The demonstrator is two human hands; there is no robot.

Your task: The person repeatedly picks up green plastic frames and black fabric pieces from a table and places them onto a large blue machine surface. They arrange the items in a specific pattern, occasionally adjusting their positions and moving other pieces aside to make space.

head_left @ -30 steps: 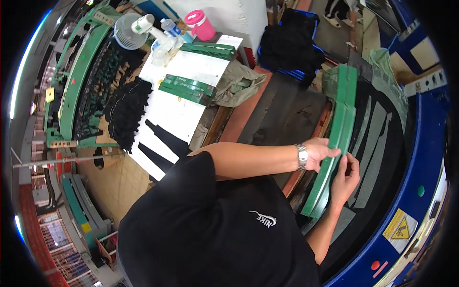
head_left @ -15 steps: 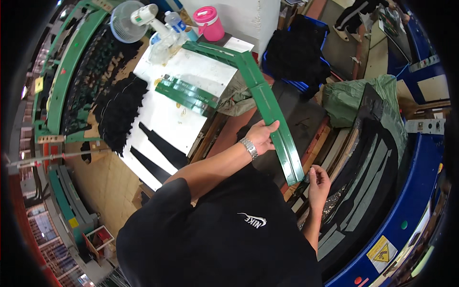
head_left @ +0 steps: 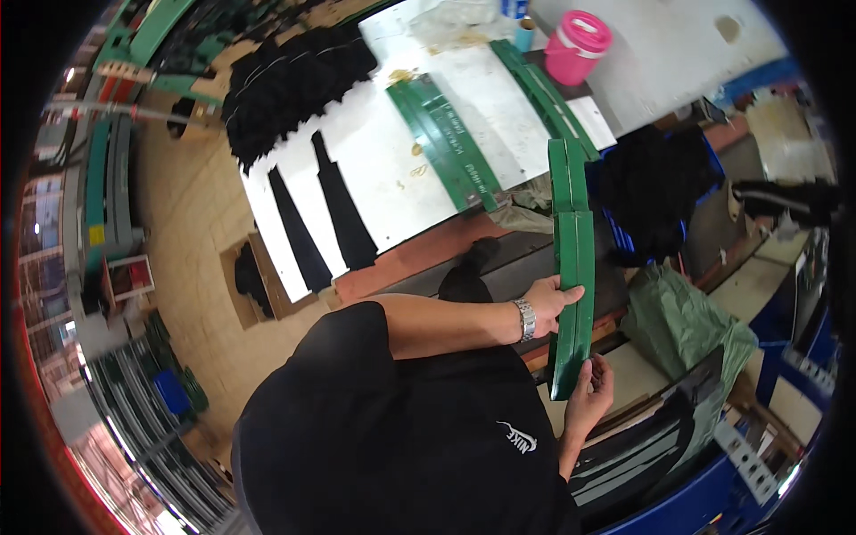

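A long green metal piece (head_left: pixel 573 259), ridged along its length and jointed near its upper part, is held out in front of me. My left hand (head_left: pixel 551 303), with a watch at the wrist, grips it below the middle, thumb across its face. My right hand (head_left: pixel 593 392) is closed at the lower right edge of the piece, fingertips against or very near it; what they pinch is hidden. On the white table (head_left: pixel 374 125) lie another green metal piece (head_left: pixel 446 143) and a long green one (head_left: pixel 544 98) at its far edge. Two black fabric strips (head_left: pixel 343 205) lie nearer.
A heap of black fabric (head_left: pixel 294 89) sits on the table's left. Beyond are a pink jug (head_left: pixel 578 49) and a blue crate (head_left: pixel 713 169) of black cloth. Green sheeting (head_left: pixel 687 321) and a blue machine (head_left: pixel 660 504) stand at my right. A cardboard box (head_left: pixel 241 290) is on the floor.
The view has swung toward the right, so the table shows further right. The green piece now stands nearly upright instead of slanting. My right hand, apart from it before, has come to its lower edge.
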